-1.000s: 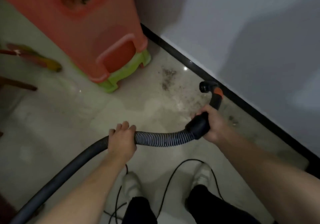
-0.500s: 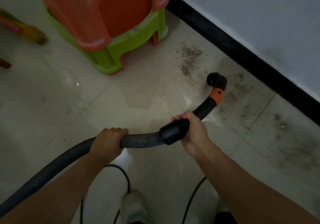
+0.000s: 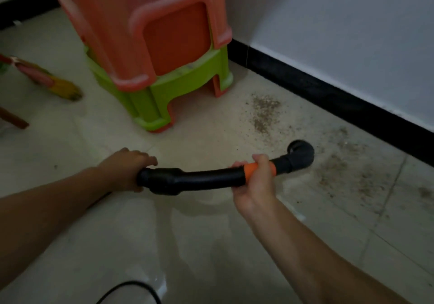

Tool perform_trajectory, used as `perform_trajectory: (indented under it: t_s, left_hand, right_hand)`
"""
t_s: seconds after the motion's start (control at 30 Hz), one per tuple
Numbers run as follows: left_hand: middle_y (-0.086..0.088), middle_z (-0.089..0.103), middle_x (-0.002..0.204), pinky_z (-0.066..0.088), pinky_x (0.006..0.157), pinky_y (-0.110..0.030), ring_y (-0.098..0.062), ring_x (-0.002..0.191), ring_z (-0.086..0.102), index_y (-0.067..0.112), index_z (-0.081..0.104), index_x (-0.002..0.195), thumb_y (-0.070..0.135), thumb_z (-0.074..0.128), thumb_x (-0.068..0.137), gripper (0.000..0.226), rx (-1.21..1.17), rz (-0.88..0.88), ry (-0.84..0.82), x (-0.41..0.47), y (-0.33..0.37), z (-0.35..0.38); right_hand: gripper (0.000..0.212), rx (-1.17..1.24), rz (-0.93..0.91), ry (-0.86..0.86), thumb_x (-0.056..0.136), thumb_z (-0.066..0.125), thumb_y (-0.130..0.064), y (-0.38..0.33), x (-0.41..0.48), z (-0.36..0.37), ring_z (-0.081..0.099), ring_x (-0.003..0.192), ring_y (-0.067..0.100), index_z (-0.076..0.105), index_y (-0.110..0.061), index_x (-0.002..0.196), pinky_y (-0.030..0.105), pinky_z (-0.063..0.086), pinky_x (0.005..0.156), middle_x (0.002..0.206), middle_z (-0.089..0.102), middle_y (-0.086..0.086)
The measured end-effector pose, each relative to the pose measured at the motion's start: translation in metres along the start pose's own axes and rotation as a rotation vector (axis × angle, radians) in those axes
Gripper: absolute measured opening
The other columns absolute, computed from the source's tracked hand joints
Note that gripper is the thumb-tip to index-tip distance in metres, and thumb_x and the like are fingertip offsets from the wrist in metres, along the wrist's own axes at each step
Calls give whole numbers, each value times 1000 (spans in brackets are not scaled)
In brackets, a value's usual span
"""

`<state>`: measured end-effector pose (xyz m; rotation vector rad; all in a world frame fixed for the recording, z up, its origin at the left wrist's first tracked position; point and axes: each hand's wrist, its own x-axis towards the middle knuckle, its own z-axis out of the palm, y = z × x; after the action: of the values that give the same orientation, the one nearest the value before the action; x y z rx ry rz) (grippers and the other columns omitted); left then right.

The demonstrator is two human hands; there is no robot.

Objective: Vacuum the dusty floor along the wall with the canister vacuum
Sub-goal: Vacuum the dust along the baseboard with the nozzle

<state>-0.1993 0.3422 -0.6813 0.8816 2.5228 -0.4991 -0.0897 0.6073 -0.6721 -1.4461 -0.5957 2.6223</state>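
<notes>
Far left, a colourful broom head (image 3: pixel 50 81) lies on the floor (image 3: pixel 211 245), well apart from the work. Right of it, an orange stool (image 3: pixel 145 40) sits stacked on a green stool (image 3: pixel 169 94) against the wall, probably pushed there to open up the strip to be cleaned.

The left hand (image 3: pixel 128 171) grips the near-left end of the black hose handle (image 3: pixel 199 179), its fingers (image 3: pixel 145 159) curled over the cuff. It seems placed to take the hose's weight and steer. The forearm reaches in low from the left, hiding the hose behind it.

The right hand (image 3: pixel 254 186) holds the orange collar (image 3: pixel 250 171), fingers (image 3: pixel 261 162) wrapped round it, wrist bent. This forward grip likely gives fine aim.

Beyond it the nozzle elbow (image 3: pixel 301 154) hangs near the floor, between the far dust patch (image 3: pixel 265 113) and the right dust patch (image 3: pixel 347 172). I cannot tell whether it touches the tiles. Both patches lie beside the black baseboard (image 3: pixel 328 97) and look untouched.

A black cable (image 3: pixel 131 288) loops at the near edge. The canister is out of view.
</notes>
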Motion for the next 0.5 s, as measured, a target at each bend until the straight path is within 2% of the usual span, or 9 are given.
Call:
perform_trajectory:
  t_s: [0.1, 0.2, 0.3, 0.4, 0.5]
  left_hand:
    - [14, 57, 121, 38, 89, -27, -10, 111, 55, 38, 43, 129, 53, 73, 68, 69, 88, -51, -24, -14, -20, -19]
    - [12, 63, 111, 42, 81, -26, -12, 104, 58, 36, 49, 125, 43, 79, 65, 67, -65, -155, -12, -28, -24, -36]
    - [11, 64, 99, 47, 77, -27, -13, 98, 58, 34, 59, 109, 37, 82, 62, 52, -187, -128, -105, -31, -9, -28]
    - [13, 59, 92, 45, 74, -24, -11, 91, 58, 35, 58, 98, 36, 85, 59, 48, -237, -86, -173, -33, 4, -22]
    - [8, 60, 95, 44, 75, -26, -13, 90, 55, 34, 50, 94, 33, 87, 58, 50, -354, -100, -151, -45, 8, -19]
  right_hand:
    - [22, 5, 76, -7, 86, 62, -20, 19, -11, 6, 62, 55, 19, 49, -11, 101, 32, 55, 60, 71, 58, 6]
    - [23, 29, 136, 22, 88, 62, -20, 19, -16, 9, 64, 64, 22, 49, -9, 103, 36, 55, 60, 76, 59, 7]
    - [25, -9, 148, 22, 90, 60, -21, 21, -7, 4, 64, 68, 22, 48, -10, 108, 38, 54, 59, 81, 58, 7]
    - [26, -71, 166, -23, 89, 60, -21, 33, 6, 7, 63, 67, 22, 48, -10, 109, 37, 54, 59, 81, 57, 7]
    - [21, -147, 169, -67, 89, 57, -19, 38, 14, 23, 57, 62, 20, 45, -10, 104, 35, 51, 57, 73, 52, 5]
